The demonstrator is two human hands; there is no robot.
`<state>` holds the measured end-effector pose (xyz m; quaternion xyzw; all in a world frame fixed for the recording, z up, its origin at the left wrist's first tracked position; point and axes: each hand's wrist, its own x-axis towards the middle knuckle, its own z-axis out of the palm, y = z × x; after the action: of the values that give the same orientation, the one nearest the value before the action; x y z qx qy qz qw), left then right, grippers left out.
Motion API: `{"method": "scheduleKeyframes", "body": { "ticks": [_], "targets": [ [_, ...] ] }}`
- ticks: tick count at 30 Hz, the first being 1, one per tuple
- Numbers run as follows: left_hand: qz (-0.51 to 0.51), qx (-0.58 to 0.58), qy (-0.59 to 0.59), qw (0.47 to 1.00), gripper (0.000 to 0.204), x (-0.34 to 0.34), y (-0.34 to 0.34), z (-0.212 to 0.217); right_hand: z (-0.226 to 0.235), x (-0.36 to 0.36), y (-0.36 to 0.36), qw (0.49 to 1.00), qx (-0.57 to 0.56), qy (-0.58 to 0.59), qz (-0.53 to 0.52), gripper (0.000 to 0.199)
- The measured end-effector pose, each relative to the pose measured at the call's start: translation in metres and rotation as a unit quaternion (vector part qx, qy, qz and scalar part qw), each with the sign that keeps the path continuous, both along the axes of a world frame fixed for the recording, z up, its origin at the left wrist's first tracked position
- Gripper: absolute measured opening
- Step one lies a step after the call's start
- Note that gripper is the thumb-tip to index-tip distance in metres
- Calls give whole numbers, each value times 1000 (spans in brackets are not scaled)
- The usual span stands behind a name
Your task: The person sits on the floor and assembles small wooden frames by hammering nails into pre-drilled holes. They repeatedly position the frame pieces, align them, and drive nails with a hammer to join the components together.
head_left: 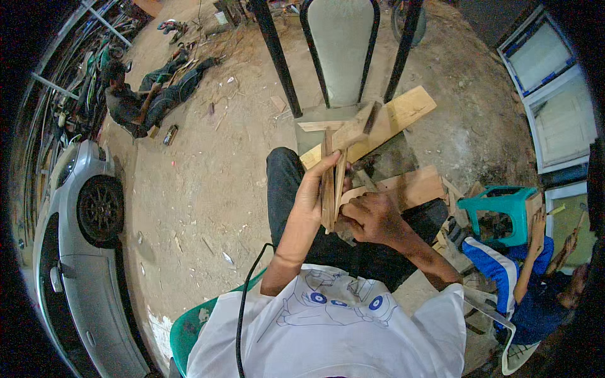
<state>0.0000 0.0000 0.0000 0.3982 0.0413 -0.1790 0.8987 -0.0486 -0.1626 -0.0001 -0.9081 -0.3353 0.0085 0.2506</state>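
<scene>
The left hand (317,189) gripped the narrow wooden piece (328,203) above the lap (324,252), the right hand (378,217) curled by its lower end, contents unclear, and sideways pressure there could have twisted it from a slackening grip

Chair (340,50) w/ planks (411,111); dirt flr (208,170) w/ scraps (277,103)

Place: my feed shows a makeshift woodshop
Ground (208,183): dirt with scraps (278,103)
Boards (406,114): pale, sawn
Car (94,296): parked alongside
</scene>
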Motion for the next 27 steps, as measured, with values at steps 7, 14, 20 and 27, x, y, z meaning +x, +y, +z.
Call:
{"method": "scheduleKeyframes", "body": {
  "ticks": [7, 14, 20, 27],
  "targets": [
    [-56, 52, -47, 996, 34, 8, -6, 16, 9, 13, 4, 813, 447, 292, -232, 31],
    [-51, 143, -70, 986, 41, 8, 3, 26, -20, 27, 10, 872, 421, 126, -217, 32],
    [82, 77, -36, 993, 47, 12, 12, 10, -2, 27, 13, 727, 568, 171, -345, 31],
    [42, 38, -18, 998, 29, 6, 19, 3, -9, 38, 3, 730, 548, 240, -330, 36]
  ]
}}
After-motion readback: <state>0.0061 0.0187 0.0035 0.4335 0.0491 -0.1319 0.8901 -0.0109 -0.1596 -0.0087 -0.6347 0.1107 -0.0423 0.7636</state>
